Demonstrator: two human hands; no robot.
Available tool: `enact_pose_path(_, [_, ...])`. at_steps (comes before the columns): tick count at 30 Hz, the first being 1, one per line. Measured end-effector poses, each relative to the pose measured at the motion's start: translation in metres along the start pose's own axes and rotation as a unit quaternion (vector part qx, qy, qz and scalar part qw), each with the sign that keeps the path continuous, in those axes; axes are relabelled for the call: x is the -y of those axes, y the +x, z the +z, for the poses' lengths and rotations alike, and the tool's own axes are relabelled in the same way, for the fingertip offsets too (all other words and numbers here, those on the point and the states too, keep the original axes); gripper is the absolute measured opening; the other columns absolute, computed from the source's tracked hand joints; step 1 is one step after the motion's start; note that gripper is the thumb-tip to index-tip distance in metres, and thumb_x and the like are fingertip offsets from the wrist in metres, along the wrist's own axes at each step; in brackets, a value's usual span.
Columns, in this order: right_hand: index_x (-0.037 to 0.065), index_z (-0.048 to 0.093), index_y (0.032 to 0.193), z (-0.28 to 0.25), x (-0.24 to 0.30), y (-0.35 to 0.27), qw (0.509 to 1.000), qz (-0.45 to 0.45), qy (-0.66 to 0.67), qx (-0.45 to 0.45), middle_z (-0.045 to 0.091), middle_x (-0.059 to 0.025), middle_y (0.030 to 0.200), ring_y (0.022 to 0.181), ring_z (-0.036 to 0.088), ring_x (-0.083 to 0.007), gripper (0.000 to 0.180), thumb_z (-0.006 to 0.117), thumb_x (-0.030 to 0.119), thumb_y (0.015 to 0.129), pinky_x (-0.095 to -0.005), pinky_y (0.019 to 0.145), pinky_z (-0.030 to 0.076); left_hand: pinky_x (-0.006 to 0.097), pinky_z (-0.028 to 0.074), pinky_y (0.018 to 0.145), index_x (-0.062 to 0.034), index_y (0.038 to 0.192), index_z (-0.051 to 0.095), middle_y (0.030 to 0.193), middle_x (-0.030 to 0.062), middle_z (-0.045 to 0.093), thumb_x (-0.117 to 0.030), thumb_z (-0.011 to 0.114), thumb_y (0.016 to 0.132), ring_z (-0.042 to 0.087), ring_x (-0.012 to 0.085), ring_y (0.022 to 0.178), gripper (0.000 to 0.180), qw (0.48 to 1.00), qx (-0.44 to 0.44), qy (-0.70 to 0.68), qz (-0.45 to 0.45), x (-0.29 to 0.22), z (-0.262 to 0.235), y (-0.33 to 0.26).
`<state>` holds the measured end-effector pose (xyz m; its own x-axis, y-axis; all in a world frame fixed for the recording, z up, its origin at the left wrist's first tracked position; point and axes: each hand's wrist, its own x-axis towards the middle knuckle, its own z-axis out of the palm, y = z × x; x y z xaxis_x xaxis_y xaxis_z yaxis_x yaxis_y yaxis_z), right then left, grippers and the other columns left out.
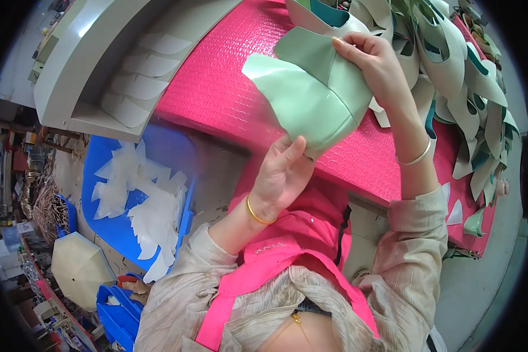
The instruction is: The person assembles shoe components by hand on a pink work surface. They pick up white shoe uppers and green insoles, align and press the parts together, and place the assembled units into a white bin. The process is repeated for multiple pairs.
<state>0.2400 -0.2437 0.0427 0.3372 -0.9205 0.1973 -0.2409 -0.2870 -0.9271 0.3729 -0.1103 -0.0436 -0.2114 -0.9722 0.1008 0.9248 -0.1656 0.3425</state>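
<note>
Between my hands is a glossy mint-green shoe upper, held above the pink-covered table. A stitched seam crosses it, and its two flaps spread apart toward the far left. My left hand pinches its lower edge, thumb on top. On the far right edge, near the seam's end, my right hand grips it between thumb and fingers. The fingertips beneath the upper are partly hidden.
A grey machine holding several white curved pieces stands at left. Below it, a blue bin contains white cut pieces. Pale shoe uppers with teal linings pile up on the right of the pink table.
</note>
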Motion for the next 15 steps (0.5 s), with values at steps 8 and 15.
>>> enact_pose_path(8, [0.002, 0.063, 0.074, -0.022, 0.026, -0.024, 0.809, -0.063, -0.428, 0.397, 0.056, -0.0136, 0.061, 0.057, 0.054, -0.0284, 0.017, 0.066, 0.019, 0.072, -0.0325, 0.056, 0.045, 0.038, 0.032, 0.101, -0.0018, 0.128, 0.041, 0.124, 0.0156, 0.049, -0.01, 0.053, 0.087, 0.045, 0.0261, 0.117, 0.044, 0.938, -0.096, 0.205, -0.263, -0.007, -0.043, -0.086])
enact_pose_path(15, [0.003, 0.052, 0.115, -0.008, -0.021, -0.008, 0.989, 0.046, -0.003, 0.143, 0.058, -0.0099, 0.108, 0.095, 0.056, -0.0177, 0.043, 0.056, 0.034, 0.085, -0.0298, 0.085, 0.044, 0.042, 0.035, 0.097, -0.0017, 0.114, 0.049, 0.122, 0.0202, 0.043, -0.005, 0.07, 0.063, 0.038, 0.0357, 0.119, 0.055, 0.636, 0.149, 0.743, 0.145, 0.017, -0.005, 0.023])
